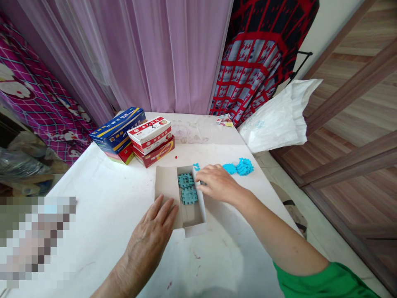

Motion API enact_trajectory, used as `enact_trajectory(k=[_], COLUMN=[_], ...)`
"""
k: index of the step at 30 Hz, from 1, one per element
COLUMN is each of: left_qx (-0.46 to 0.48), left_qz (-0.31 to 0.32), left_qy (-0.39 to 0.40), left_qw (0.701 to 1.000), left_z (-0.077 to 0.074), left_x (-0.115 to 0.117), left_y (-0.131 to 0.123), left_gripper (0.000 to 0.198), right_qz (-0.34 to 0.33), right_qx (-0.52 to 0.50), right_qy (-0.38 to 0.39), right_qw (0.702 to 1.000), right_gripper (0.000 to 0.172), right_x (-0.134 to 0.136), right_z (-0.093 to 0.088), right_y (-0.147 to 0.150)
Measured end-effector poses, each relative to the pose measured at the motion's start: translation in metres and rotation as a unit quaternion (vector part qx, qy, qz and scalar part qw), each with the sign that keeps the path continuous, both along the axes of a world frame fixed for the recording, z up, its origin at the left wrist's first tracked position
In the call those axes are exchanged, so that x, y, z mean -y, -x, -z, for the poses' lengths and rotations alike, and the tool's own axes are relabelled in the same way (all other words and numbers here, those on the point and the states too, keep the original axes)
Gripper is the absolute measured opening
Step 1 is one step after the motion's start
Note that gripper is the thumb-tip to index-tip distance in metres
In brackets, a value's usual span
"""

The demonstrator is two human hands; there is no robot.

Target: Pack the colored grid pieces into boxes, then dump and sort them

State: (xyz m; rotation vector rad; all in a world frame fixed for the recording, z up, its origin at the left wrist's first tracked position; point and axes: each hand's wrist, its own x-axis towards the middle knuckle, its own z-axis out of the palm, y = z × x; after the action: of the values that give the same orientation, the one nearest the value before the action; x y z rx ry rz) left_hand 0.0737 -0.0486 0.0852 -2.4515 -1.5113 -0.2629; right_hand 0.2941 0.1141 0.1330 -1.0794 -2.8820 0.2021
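Note:
A small open cardboard box (192,225) lies in the middle of the white table (102,198), its lid flap folded out to the left. Two teal plastic lattice pieces (187,188) lie inside it, one behind the other. My left hand (153,231) rests flat on the lid flap, fingers stretched out. My right hand (217,182) is at the box's right wall, fingers curled at the rim beside the teal pieces; whether it grips one is hidden. A heap of brighter blue pieces (240,167) lies just beyond that hand.
Stacked red-and-white and blue cartons (136,138) stand at the back left of the table. A white plastic bag (279,118) hangs over the back right corner. A small packet (225,120) lies at the far edge. Purple curtains hang behind. The table's right edge drops to the floor.

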Motion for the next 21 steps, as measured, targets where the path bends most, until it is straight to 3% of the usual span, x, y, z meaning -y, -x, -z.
enact_trajectory(k=[3, 5, 9, 12, 19, 21], left_qx=[-0.005, -0.007, -0.020, -0.037, -0.031, -0.026], left_qz=[0.012, 0.019, 0.026, 0.024, 0.018, 0.017], left_qy=[-0.026, -0.042, -0.048, -0.041, -0.033, -0.024], left_qw=[1.000, 0.999, 0.998, 0.998, 0.999, 0.999], left_z=[-0.003, -0.004, -0.008, -0.009, -0.013, -0.013], left_x=[0.000, -0.001, -0.002, -0.001, 0.001, 0.002], left_y=[0.006, 0.010, 0.013, 0.013, 0.010, 0.009], left_gripper=[0.044, 0.043, 0.043, 0.044, 0.044, 0.044], right_qz=[0.141, 0.196, 0.198, 0.195, 0.216, 0.210], right_qx=[-0.017, 0.009, 0.045, 0.039, 0.065, 0.075], right_qy=[0.003, 0.025, 0.089, 0.089, 0.109, 0.107], right_qw=[0.990, 0.980, 0.975, 0.976, 0.968, 0.969], right_gripper=[0.022, 0.024, 0.024, 0.027, 0.052, 0.051], right_x=[-0.025, -0.036, -0.036, -0.031, -0.029, -0.026], right_z=[-0.003, 0.006, 0.038, 0.055, 0.062, 0.063], right_y=[-0.030, -0.045, -0.044, -0.028, -0.011, -0.011])
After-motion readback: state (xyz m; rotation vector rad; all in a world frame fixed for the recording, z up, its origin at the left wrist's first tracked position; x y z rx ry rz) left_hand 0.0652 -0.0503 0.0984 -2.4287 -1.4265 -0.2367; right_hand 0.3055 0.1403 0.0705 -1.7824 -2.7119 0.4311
